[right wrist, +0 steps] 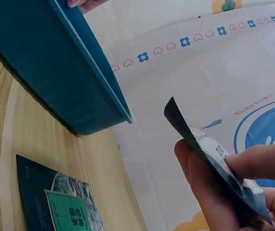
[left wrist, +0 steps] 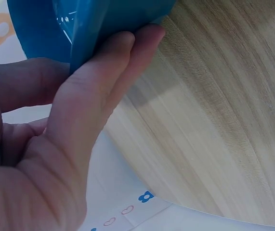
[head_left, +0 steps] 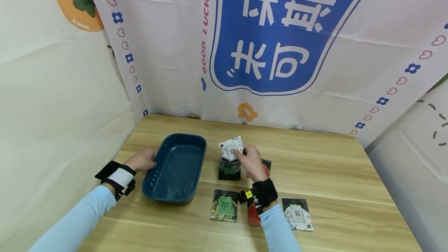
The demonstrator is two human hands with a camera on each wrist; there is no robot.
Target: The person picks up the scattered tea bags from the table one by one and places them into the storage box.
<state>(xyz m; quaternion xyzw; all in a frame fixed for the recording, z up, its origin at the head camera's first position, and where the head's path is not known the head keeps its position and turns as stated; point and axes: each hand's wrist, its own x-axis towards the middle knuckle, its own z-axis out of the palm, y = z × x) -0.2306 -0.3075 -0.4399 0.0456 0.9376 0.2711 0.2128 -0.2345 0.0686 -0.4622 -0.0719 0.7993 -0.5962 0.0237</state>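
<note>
The left hand (head_left: 141,160) pinches the rim of a deep blue tray (head_left: 176,172) at the tray's nine o'clock side, thumb and fingers on either side of the wall. Between two and three o'clock from the tray's middle, the right hand (head_left: 252,160) pinches a white packet (head_left: 230,145) — thumb on its printed front, fingers behind its dark back — raised above the wooden surface (head_left: 332,174).

Just below that packet in the head view, a dark packet with a green label (head_left: 229,172) lies at the tray's three o'clock. A green packet (head_left: 224,207) lies at its four o'clock. From the right hand, one red packet (head_left: 266,169) shows at three o'clock and another red packet (head_left: 252,214) at six — both partly hidden — while a black-and-white packet (head_left: 297,217) lies between four and five o'clock.
</note>
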